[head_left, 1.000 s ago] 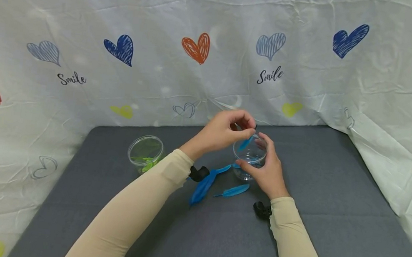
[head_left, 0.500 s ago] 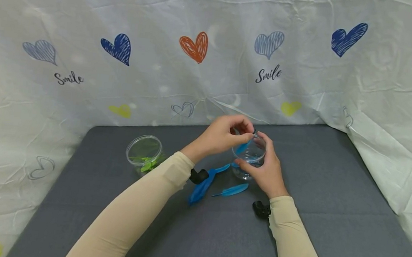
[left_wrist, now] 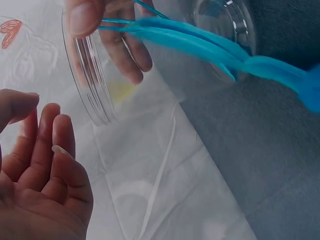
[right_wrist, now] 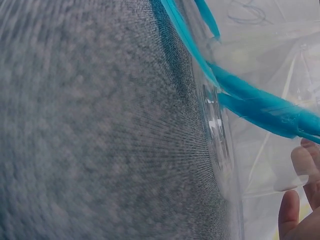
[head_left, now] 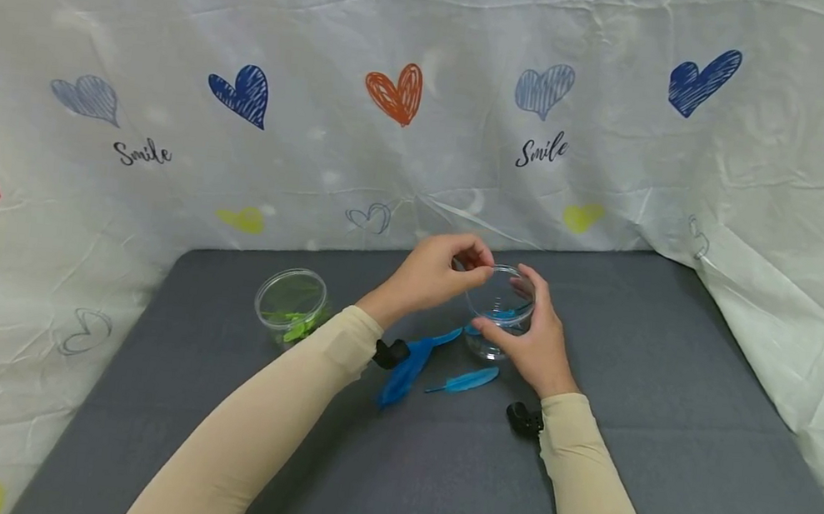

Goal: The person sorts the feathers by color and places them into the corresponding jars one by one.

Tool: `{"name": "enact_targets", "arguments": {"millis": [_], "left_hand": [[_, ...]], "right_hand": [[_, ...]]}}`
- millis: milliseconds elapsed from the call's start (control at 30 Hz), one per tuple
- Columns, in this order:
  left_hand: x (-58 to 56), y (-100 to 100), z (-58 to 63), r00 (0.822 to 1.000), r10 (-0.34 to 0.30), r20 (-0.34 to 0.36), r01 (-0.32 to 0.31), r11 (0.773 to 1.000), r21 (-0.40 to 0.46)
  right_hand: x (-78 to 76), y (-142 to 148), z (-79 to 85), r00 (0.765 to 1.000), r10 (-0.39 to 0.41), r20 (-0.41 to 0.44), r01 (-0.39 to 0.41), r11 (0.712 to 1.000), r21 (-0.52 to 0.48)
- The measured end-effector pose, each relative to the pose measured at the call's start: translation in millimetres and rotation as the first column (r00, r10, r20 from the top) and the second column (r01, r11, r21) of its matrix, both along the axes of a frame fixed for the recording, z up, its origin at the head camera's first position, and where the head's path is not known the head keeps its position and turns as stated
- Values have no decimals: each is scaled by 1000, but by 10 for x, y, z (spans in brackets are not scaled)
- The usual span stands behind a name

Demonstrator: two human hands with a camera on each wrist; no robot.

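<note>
My right hand (head_left: pixel 542 344) grips a clear plastic jar (head_left: pixel 484 348) by its side, fingers behind and thumb in front. Blue feathers (left_wrist: pixel 185 37) show in and behind the clear wall in the left wrist view, their quills near the rim. Just left of the jar's mouth, my left hand (head_left: pixel 434 274) is raised with loosely bent fingers. Nothing is between its thumb and fingertips (left_wrist: pixel 62 127) in the left wrist view. On the cloth in front of the jar lie a light-blue feather (head_left: pixel 469 380) and a darker blue feather (head_left: pixel 403 377), the latter partly behind my left wrist.
A second clear jar (head_left: pixel 294 278) with green pieces (head_left: pixel 299 327) inside stands to the left, beside my left forearm. Grey cloth (head_left: pixel 672 368) covers the table. A white curtain (head_left: pixel 466 28) printed with hearts hangs along the back edge.
My left hand has let go of a blue feather, which was over the jar's mouth and now lies lower in the jar. The hand has moved slightly left; my right hand stays on the jar.
</note>
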State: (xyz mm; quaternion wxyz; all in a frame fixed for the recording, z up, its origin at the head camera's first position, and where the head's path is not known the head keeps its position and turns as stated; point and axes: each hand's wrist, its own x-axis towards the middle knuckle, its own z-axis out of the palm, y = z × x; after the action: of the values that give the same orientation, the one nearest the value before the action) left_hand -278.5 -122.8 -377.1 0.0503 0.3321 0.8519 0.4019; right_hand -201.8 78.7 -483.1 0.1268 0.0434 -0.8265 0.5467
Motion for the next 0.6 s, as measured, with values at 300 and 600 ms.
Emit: {"name": "enact_targets", "arguments": {"millis": [300, 600], "left_hand": [[64, -335, -70, 996, 31, -78, -33, 999, -20], [266, -775, -252, 995, 8, -99, -21, 992, -123]], "right_hand": [[-4, -34, 4, 1000, -1, -18, 1, 1000, 10], [19, -28, 6, 1000, -3, -18, 3, 1000, 7]]}}
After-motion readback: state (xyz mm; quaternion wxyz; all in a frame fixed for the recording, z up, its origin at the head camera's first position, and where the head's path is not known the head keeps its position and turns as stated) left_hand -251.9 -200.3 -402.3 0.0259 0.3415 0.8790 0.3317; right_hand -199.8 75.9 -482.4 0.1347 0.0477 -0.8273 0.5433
